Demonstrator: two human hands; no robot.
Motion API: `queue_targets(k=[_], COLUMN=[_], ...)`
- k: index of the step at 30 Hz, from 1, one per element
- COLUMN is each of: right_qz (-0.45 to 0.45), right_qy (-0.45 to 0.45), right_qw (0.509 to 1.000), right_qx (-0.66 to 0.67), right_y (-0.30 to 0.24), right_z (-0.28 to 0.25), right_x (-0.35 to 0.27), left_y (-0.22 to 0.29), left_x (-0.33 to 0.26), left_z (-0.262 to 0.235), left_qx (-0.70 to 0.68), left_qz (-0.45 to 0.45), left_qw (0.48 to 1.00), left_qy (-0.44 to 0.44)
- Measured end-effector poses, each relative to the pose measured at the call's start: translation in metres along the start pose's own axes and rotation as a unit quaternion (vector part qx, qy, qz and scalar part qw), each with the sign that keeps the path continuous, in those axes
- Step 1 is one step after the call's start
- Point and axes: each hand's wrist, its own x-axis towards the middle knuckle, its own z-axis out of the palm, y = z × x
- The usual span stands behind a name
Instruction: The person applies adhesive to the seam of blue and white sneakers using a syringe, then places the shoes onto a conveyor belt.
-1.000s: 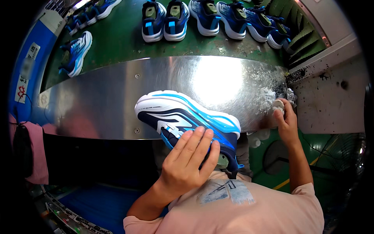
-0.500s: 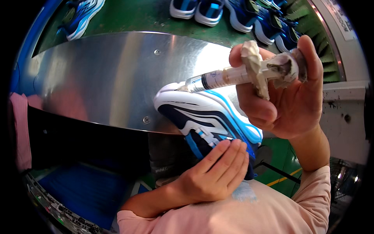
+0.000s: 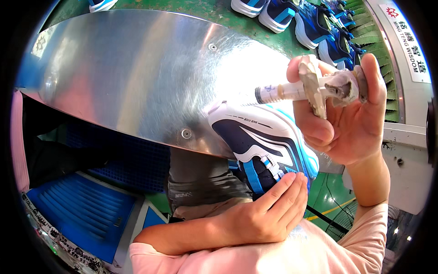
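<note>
A broad, shiny metal plate (image 3: 114,68) spreads out to the left of the left hand (image 3: 273,212) and beyond its grip. Past the plate, on the far side of both hands, runs a green surface (image 3: 210,8), with a blue panel (image 3: 82,205) low down, well to the left of the left hand. Beyond the right hand (image 3: 346,132) stands a row of blue and white shoes (image 3: 310,27). One navy, white and blue shoe (image 3: 269,132) lies just ahead of the left fingers, side up, its toe over the plate's near edge and its sole turned away from the person. The left hand is closed on this shoe toward the heel end, fingers together against its side, thumb out of sight. The right hand, raised above the heel end, grips a clear syringe (image 3: 287,92), thumb at the plunger end. The barrel points left from that grip toward the sole's edge near the toe; glare hides whether the tip touches. A pale, crusted wrapping (image 3: 312,86) sits between the right fingers. A small round screw (image 3: 186,134) lies in the plate, left of the left hand's grip.
</note>
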Motion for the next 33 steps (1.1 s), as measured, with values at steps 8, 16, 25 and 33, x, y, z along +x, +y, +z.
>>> queue_targets(k=[8,16,25,33], right_qz=[-0.066,-0.137,-0.184,-0.109], right_qy=[-0.001,0.054,0.057,0.103], right_qw=[0.994,0.987,0.981,0.988], right_qx=[-0.086,-0.065,0.001,0.035], right_y=[0.007,0.029,0.064,0.082], right_z=[0.000,-0.012,-0.023,-0.010], right_x=[-0.022,-0.050,-0.083,-0.111], left_y=[0.003,0.000,-0.005,-0.008], left_x=[0.001,0.004,0.007,0.008], left_z=[0.001,-0.004,-0.017,-0.025], left_qx=[-0.006,-0.024,-0.019,0.013], left_qz=[-0.013,-0.026,-0.053,-0.054], left_qw=[1.000,0.999,0.995,0.994], left_qy=[0.001,-0.022,-0.077,-0.093])
